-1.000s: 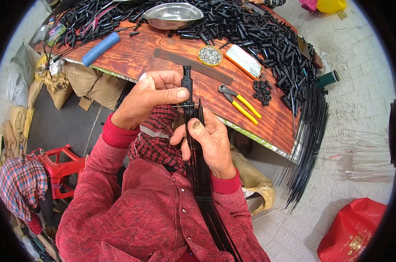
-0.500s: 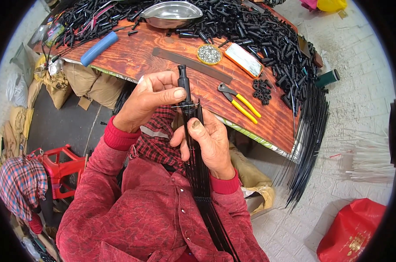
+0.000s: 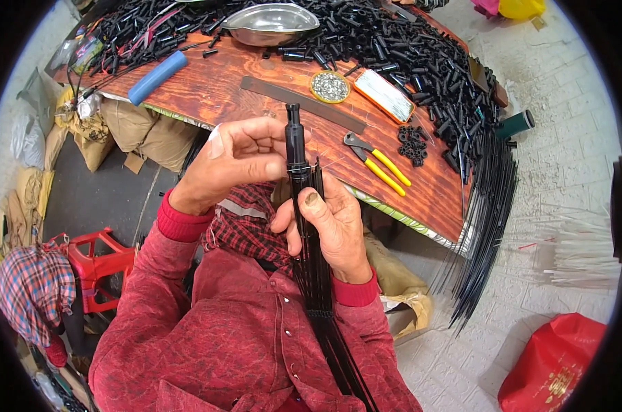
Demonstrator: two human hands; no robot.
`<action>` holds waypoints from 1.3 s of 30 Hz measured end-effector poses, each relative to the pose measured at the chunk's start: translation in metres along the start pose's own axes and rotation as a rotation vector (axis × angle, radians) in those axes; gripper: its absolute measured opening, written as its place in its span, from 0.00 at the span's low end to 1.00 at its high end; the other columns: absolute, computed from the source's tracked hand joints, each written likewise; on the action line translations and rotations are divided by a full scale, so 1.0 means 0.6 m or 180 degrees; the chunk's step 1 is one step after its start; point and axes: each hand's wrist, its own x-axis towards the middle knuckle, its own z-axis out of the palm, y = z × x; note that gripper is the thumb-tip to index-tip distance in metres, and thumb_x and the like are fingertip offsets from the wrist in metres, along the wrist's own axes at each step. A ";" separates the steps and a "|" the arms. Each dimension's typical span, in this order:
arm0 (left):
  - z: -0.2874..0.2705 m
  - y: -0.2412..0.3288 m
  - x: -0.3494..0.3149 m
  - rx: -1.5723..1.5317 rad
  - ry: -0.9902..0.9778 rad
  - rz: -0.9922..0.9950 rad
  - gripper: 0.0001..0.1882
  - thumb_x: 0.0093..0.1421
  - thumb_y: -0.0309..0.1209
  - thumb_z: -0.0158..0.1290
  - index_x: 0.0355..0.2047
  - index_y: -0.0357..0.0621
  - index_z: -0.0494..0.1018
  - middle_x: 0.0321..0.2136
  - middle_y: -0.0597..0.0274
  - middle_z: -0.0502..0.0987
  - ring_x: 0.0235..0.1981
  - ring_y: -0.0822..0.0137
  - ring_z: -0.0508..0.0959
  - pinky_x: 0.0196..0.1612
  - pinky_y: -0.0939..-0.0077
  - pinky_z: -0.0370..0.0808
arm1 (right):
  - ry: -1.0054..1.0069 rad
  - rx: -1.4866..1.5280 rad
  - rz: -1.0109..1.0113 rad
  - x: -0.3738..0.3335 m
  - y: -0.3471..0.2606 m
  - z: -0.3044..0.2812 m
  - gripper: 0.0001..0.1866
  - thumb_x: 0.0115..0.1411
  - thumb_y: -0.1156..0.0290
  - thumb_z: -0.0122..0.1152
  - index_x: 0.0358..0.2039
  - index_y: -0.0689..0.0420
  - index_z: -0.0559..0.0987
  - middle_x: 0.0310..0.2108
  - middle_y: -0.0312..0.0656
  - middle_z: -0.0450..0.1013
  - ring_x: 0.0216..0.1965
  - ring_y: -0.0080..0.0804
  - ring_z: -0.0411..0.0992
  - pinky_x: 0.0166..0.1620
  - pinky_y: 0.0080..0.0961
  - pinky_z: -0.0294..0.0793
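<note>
Upright before my chest is an umbrella frame, a bundle of thin black ribs [image 3: 316, 288] with a black plastic runner [image 3: 295, 141] at its upper end. A thin wire [image 3: 299, 168] circles the runner where the ribs meet it, with loose ends sticking out to the right. My right hand [image 3: 333, 226] is closed round the ribs just below the wire, thumb in front. From the left, my left hand [image 3: 235, 161] holds the runner; its thumb tip presses beside the wire and its index finger goes behind the tube. Its other fingertips are partly hidden.
On the wooden table [image 3: 221, 89] lie yellow-handled pincers [image 3: 378, 165], a flat metal bar [image 3: 304, 103], a dish of small metal pieces [image 3: 330, 87], black rings [image 3: 412, 145] and a blue roll [image 3: 158, 77]. Black tubes [image 3: 434, 89] heap behind. Long ribs [image 3: 486, 226] overhang the right edge.
My left thumb has slid off the runner's front to its left side, down at the wire. The wire ends now stick out farther right. My right hand keeps its hold.
</note>
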 end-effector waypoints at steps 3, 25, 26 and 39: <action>0.003 0.000 -0.006 0.0111 -0.0141 0.0063 0.33 0.54 0.30 0.68 0.58 0.31 0.71 0.47 0.55 0.81 0.49 0.66 0.81 0.57 0.69 0.75 | -0.0147 0.0006 0.0048 0.002 0.004 -0.005 0.25 0.72 0.55 0.53 0.58 0.63 0.69 0.28 0.48 0.79 0.17 0.24 0.72 0.23 0.18 0.72; 0.027 -0.002 -0.010 0.0051 0.0146 -0.0177 0.31 0.54 0.21 0.66 0.59 0.34 0.70 0.44 0.60 0.81 0.47 0.69 0.80 0.56 0.73 0.74 | 0.0097 -0.0062 -0.0043 0.003 0.009 0.000 0.27 0.72 0.56 0.54 0.59 0.66 0.70 0.26 0.48 0.78 0.15 0.24 0.70 0.21 0.16 0.69; 0.028 -0.001 -0.009 -0.0033 0.0163 -0.0267 0.30 0.53 0.21 0.65 0.58 0.35 0.71 0.44 0.60 0.81 0.47 0.69 0.80 0.56 0.73 0.74 | 0.0105 -0.0056 -0.0035 0.003 0.009 -0.001 0.26 0.72 0.56 0.53 0.59 0.66 0.70 0.26 0.48 0.78 0.15 0.24 0.70 0.21 0.16 0.69; 0.034 -0.013 -0.005 -0.0260 0.0152 -0.0271 0.30 0.54 0.21 0.64 0.58 0.37 0.69 0.49 0.60 0.78 0.51 0.67 0.78 0.58 0.70 0.73 | 0.0072 -0.0075 -0.0100 0.001 0.006 -0.005 0.23 0.72 0.56 0.54 0.55 0.64 0.72 0.26 0.48 0.78 0.15 0.25 0.70 0.21 0.17 0.70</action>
